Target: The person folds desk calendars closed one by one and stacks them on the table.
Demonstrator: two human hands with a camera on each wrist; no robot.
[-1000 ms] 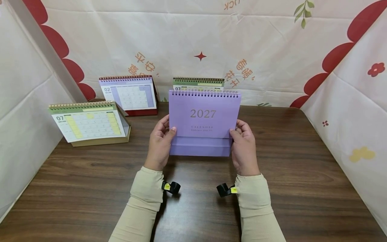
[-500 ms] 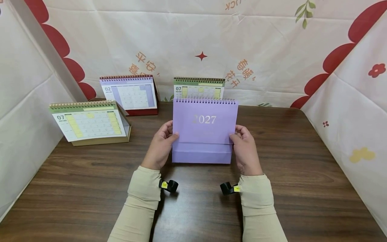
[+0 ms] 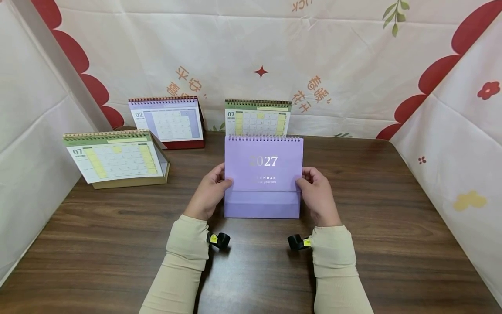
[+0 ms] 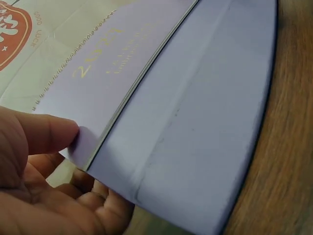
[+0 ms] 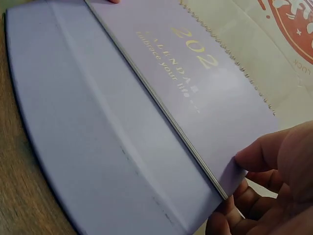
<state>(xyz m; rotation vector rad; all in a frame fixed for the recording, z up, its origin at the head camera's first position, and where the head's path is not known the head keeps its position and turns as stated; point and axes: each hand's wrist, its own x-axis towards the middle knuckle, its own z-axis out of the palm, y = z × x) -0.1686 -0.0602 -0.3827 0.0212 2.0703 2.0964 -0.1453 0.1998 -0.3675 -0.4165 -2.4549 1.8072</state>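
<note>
A purple spiral-bound desk calendar (image 3: 263, 172) marked 2027 stands at the middle of the table, its cover facing me. At its left edge my left hand (image 3: 208, 194) grips it, thumb on the cover and fingers curled behind. My right hand (image 3: 318, 194) holds the right edge the same way. In the left wrist view the left thumb presses on the purple cover (image 4: 98, 93) beside its lower edge. The right wrist view has the right hand (image 5: 274, 181) pinching the opposite side. The parts of the fingers behind the calendar are hidden.
Behind the purple calendar stands a green-topped calendar (image 3: 256, 122), partly covered by it. A green-and-gold calendar (image 3: 117, 161) is at the left, with a red-based calendar (image 3: 170, 124) farther back. Patterned cloth (image 3: 251, 43) encloses the wooden table (image 3: 392, 209) on three sides.
Both hands have brought the purple calendar down and toward me. More of the green-topped calendar behind it now shows. The calendars on the left have stayed put.
</note>
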